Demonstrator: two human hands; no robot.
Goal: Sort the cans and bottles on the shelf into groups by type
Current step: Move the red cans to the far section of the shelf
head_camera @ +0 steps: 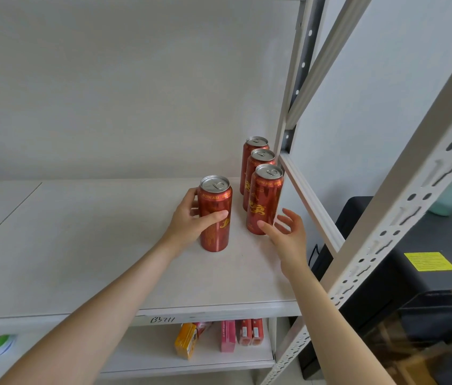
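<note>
While left hand (191,218) fingers wrap one can (215,215), right hand (288,232) spread open, thumb touching nearest of three cans (264,201).

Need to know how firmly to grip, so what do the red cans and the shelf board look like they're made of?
The red cans look like thin metal, probably aluminium: bare silver pull-tab lids, glossy printed sides. The shelf board looks like matte, pale laminated board, though painted metal is possible. The left hand holds one can.
</note>
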